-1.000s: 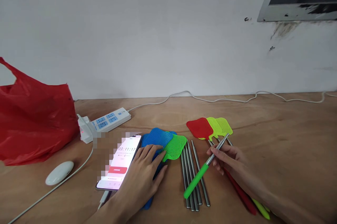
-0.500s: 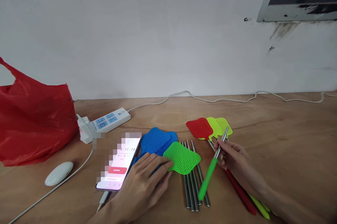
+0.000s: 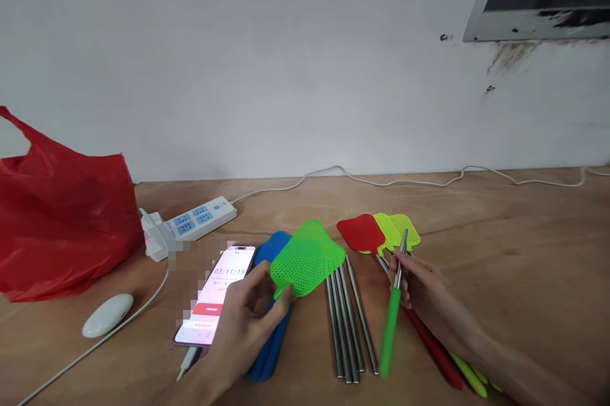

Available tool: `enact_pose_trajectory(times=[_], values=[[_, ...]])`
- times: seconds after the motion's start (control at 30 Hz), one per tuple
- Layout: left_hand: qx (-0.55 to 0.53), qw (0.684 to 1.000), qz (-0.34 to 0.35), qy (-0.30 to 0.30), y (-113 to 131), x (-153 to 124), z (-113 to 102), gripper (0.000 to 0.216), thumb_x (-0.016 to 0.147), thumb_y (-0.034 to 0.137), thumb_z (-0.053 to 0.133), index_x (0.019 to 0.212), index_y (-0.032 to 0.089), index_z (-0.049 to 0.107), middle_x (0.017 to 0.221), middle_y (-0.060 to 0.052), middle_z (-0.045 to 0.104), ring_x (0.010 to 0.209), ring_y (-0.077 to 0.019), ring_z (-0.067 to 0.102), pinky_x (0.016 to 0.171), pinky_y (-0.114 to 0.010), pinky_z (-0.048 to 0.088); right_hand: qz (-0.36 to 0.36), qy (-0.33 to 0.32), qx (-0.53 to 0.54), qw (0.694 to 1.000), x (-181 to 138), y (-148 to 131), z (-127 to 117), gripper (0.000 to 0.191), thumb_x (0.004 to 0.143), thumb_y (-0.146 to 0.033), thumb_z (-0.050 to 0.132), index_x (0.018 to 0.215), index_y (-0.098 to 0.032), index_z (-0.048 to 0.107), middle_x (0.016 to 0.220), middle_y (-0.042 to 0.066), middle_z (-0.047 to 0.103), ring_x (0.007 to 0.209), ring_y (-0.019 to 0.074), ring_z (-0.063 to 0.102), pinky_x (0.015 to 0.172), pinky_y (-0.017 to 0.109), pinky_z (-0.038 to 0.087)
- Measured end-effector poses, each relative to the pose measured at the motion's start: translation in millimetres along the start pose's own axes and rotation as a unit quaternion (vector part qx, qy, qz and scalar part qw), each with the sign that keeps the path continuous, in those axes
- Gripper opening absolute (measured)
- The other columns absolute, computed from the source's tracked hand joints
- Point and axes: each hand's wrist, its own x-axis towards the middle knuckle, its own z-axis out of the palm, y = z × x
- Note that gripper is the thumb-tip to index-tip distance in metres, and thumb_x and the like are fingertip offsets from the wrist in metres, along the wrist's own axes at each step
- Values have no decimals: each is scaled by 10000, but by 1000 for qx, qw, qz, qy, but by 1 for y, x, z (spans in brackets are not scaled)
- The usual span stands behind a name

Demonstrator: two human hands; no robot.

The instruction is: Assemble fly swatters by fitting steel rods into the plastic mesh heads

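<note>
My left hand (image 3: 252, 323) pinches the neck of a green perforated fly swatter head (image 3: 309, 260), lifted and tilted over the blue pieces. In my right hand (image 3: 424, 285) is a metal rod with a green handle (image 3: 391, 333), its bare tip pointing up and its handle down. Between the hands, several loose metal rods (image 3: 345, 330) lie side by side on the table. Beneath the green head are a blue swatter head (image 3: 272, 247) and blue handles (image 3: 271, 352), partly covered. Behind my right hand lie a red fly swatter (image 3: 361, 233) and yellow fly swatters (image 3: 405, 228).
A lit phone (image 3: 223, 285) with a cable lies left of my left hand, near a white power strip (image 3: 200, 218). Farther left are a white mouse-shaped object (image 3: 107, 315) and a red plastic bag (image 3: 67, 215). A white cord runs along the wall.
My left hand has raised the green swatter head and moved it left, tilting it up. The green-handled rod in my right hand has swung more upright, its handle end moving right.
</note>
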Motion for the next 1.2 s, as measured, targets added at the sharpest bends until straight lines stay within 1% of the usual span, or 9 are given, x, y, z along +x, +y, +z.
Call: enact_pose_trajectory(times=[0.1, 0.23, 0.37, 0.47, 0.53, 0.63, 0.77, 1.07, 1.2], values=[[-116, 992, -48, -17, 0, 4, 1, 126, 922, 341, 617, 920, 215, 604, 801, -9, 697, 694, -165, 656, 660, -280, 568, 6, -10, 17, 1000, -2, -2, 2, 424, 659, -543, 854, 685, -193, 616, 573, -46, 427, 506, 87, 348, 431, 188, 300], [-178, 980, -82, -34, 0, 5, 2, 168, 937, 379, 604, 913, 213, 594, 763, -4, 669, 700, -169, 639, 688, -305, 557, -4, -40, 49, 998, -2, -1, 3, 466, 677, -527, 846, 616, -199, 520, 561, -67, 359, 485, 77, 239, 420, 199, 269], [-135, 986, -90, -40, -3, 5, 1, 262, 940, 423, 581, 798, 205, 600, 754, -14, 647, 711, -182, 624, 674, -319, 544, 16, -67, 36, 997, 0, -1, 2, 544, 704, -584, 798, 582, -214, 419, 510, -95, 279, 453, 69, 118, 377, 205, 152], [-92, 990, -91, -55, -6, 5, 0, 308, 946, 442, 565, 762, 200, 613, 752, -25, 643, 720, -187, 614, 658, -313, 527, 32, -64, 14, 997, 0, -2, 2, 585, 682, -617, 795, 571, -215, 385, 504, -105, 256, 441, 59, 96, 371, 202, 107], [-100, 989, -92, -54, -8, 6, 0, 303, 945, 441, 575, 775, 196, 628, 751, -25, 637, 717, -182, 603, 642, -300, 514, 35, -67, 7, 997, 0, -4, 2, 585, 694, -621, 783, 575, -214, 381, 507, -107, 253, 435, 55, 103, 371, 197, 105], [-165, 979, -115, -43, -9, 5, 1, 219, 927, 400, 638, 853, 194, 650, 751, 0, 620, 678, -143, 566, 594, -243, 478, 32, -77, 1, 997, -1, -4, 1, 583, 706, -623, 773, 578, -213, 378, 501, -109, 252, 426, 52, 105, 359, 189, 109], [-248, 955, -158, -44, -8, 3, 2, 149, 911, 341, 694, 967, 211, 647, 856, 7, 649, 746, -129, 591, 651, -223, 497, 27, -85, -3, 996, 0, -3, -1, 592, 695, -624, 784, 578, -211, 374, 498, -110, 271, 417, 47, 127, 339, 169, 143], [-352, 919, -169, -59, -8, 6, 4, 135, 904, 304, 703, 876, 204, 617, 765, 15, 647, 711, -136, 578, 677, -242, 474, 17, -104, 0, 994, 4, 0, -2, 594, 709, -634, 766, 572, -212, 370, 490, -114, 267, 385, 34, 128, 300, 149, 166], [-351, 920, -167, -58, -9, 5, 5, 156, 903, 329, 699, 851, 202, 624, 744, 20, 627, 705, -137, 564, 702, -255, 460, 20, -106, -3, 994, 4, 0, -2, 608, 704, -653, 758, 564, -214, 362, 483, -115, 260, 379, 32, 125, 296, 148, 173]])
